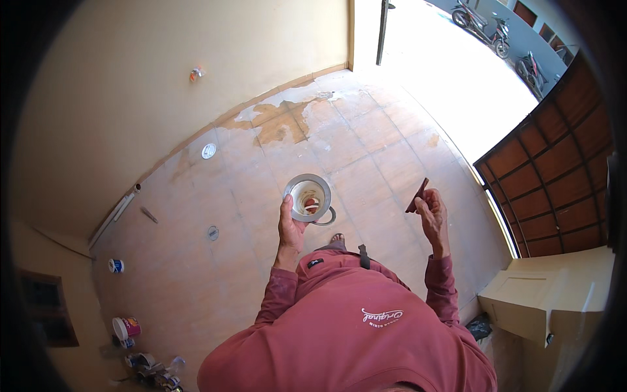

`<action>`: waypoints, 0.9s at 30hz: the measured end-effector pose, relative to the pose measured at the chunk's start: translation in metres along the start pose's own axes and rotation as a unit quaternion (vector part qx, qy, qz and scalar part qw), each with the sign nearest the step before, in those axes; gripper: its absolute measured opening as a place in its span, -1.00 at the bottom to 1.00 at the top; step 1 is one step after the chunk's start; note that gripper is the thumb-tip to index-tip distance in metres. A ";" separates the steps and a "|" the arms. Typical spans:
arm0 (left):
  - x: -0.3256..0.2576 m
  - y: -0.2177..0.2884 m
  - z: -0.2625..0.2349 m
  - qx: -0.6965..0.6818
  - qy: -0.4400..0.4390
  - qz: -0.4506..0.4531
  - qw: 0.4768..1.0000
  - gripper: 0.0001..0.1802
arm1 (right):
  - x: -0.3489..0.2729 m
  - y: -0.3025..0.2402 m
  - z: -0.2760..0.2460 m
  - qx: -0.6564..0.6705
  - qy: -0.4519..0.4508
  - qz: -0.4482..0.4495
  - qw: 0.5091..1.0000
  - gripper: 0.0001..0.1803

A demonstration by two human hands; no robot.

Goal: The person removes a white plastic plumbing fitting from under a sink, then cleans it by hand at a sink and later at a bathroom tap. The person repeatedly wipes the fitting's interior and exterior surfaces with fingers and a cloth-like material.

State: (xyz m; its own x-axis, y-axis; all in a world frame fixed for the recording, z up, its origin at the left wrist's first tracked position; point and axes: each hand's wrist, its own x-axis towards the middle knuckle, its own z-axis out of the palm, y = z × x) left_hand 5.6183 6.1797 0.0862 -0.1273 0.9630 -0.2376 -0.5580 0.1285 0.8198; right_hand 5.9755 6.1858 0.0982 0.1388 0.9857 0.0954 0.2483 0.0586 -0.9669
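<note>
A metal mug (324,183) with a loop handle is gripped in my left hand (289,232), its mouth turned up toward me. Inside it I see pale, stained walls and something red and white at the bottom. Off to the right, my right hand (435,223) pinches a thin, flat, dark reddish-brown piece (418,195) between thumb and fingers; its exact kind is unclear. The two hands are well apart, both held out above the floor.
Whitish patches mark the tiled floor (366,170). A round white lid (208,151) lies near the left wall; paint tubs (123,328) stand lower left. A dark brown gate (548,176) and a cream cabinet (522,287) are at right. Motorcycles (482,26) stand outside.
</note>
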 end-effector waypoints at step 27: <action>0.518 -0.104 0.450 -0.012 -0.058 -0.130 0.990 -0.20 | 0.589 0.107 -0.246 0.169 0.118 0.051 0.977 -0.79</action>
State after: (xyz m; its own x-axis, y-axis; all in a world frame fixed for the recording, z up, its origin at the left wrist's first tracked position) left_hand 5.9794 6.7715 0.1120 0.1168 0.9190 -0.3766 -0.5797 0.3710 0.7255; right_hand 6.3199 6.7340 0.1091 0.3731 0.9277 0.0077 -0.1042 0.0502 -0.9933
